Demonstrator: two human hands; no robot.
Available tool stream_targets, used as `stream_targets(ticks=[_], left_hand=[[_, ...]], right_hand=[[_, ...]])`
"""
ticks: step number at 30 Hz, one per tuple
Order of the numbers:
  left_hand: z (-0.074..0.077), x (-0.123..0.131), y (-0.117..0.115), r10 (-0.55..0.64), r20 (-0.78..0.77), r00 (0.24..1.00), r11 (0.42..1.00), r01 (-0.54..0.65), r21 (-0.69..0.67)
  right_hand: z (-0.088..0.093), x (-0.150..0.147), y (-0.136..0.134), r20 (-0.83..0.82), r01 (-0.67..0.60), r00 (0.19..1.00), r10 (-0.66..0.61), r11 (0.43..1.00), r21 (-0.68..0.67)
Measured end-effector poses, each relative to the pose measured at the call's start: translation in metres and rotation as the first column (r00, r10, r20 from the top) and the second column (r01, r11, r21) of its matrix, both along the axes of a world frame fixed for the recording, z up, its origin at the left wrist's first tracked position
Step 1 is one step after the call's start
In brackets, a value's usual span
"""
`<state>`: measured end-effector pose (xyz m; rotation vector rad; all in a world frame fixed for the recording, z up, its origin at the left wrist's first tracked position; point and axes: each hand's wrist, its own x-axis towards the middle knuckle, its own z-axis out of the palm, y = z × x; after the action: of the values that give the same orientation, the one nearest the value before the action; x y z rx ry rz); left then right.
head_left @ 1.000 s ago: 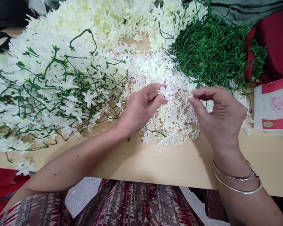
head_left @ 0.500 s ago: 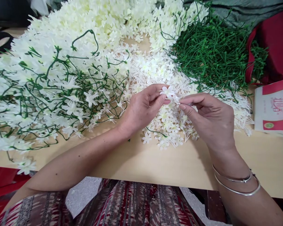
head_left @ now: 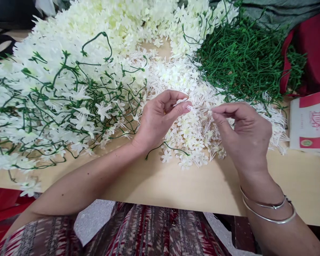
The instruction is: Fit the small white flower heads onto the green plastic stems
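Note:
My left hand (head_left: 156,117) pinches a white artificial flower (head_left: 180,102) between thumb and forefinger; its petals are seen partly edge-on, with a pale tip showing past the thumb. A short way to the right, my right hand (head_left: 245,137) has its thumb and forefinger pressed together. Whatever lies in that pinch is too small to make out against the white behind it. Both hands hover over a heap of small white blossoms and thin white stamens (head_left: 188,133). A loose green stem (head_left: 176,148) lies just below my left hand.
Flowers joined to green stems (head_left: 61,103) spread over the left of the table (head_left: 202,188). Cream blossoms (head_left: 117,25) are heaped at the back. Bare green stems (head_left: 240,64) are piled back right, by a red bag (head_left: 314,53) and a white-and-red packet (head_left: 310,121).
My hands have moved apart, the right one shifting right and the left slightly left. The flower in my left hand has turned from facing up to nearly edge-on.

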<state>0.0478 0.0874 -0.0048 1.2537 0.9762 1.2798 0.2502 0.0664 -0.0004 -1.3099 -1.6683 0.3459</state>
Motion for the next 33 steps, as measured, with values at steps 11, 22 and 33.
stream_targets(ticks=[11, 22, 33], left_hand=[[0.002, 0.008, -0.012, -0.191, 0.019, 0.981, 0.978, 0.192, -0.08], [0.01, 0.005, -0.013, -0.244, 0.213, 0.946, 0.917, 0.297, -0.267], [0.009, 0.006, -0.02, -0.19, -0.451, 0.872, 0.959, 0.264, 0.106]], right_hand=[[0.006, -0.016, -0.005, 0.235, -0.176, 0.965, 0.118, 0.953, 0.244], [0.011, -0.018, -0.01, 0.094, -0.12, 0.99, 0.107, 0.981, 0.152], [0.007, -0.029, -0.015, -0.332, -0.094, 0.943, 0.025, 0.976, -0.195]])
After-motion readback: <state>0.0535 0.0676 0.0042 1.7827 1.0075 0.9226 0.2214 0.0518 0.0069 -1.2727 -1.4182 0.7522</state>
